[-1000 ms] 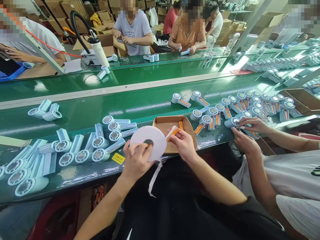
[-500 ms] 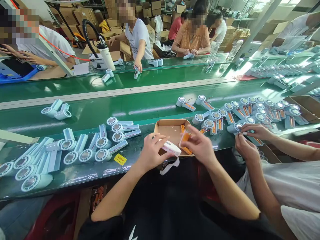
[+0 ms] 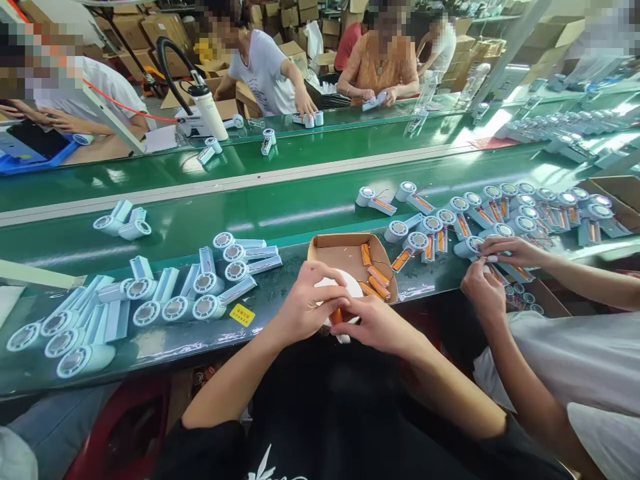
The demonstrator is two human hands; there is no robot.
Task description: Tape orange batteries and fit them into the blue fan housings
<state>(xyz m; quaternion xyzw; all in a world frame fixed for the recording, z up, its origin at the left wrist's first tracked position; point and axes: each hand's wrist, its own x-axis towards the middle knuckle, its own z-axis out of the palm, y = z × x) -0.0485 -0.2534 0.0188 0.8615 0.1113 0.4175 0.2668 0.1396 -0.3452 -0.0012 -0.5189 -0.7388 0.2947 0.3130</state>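
Observation:
My left hand point(image 3: 315, 301) is closed round a roll of white tape point(image 3: 353, 285), mostly hidden behind my fingers. My right hand point(image 3: 379, 323) meets it and pinches an orange battery point(image 3: 337, 317), its lower part showing between the two hands. A short white tape end point(image 3: 344, 339) hangs below my fingers. Just behind my hands is a shallow cardboard box point(image 3: 327, 241), in which several orange batteries point(image 3: 380, 275) lie at the right side.
Pale blue fan housings point(image 3: 207, 305) line the bench on my left. More housings with orange batteries point(image 3: 417, 241) stand at right, where a co-worker's hands point(image 3: 493, 263) handle one. A yellow label point(image 3: 243, 315) marks the bench edge. Behind runs a green conveyor belt point(image 3: 240, 207); people sit across it.
My right hand has brought the battery left against the tape roll, and both hands now touch. The box's batteries show more. Across the belt, a person has set down a fan and reached right.

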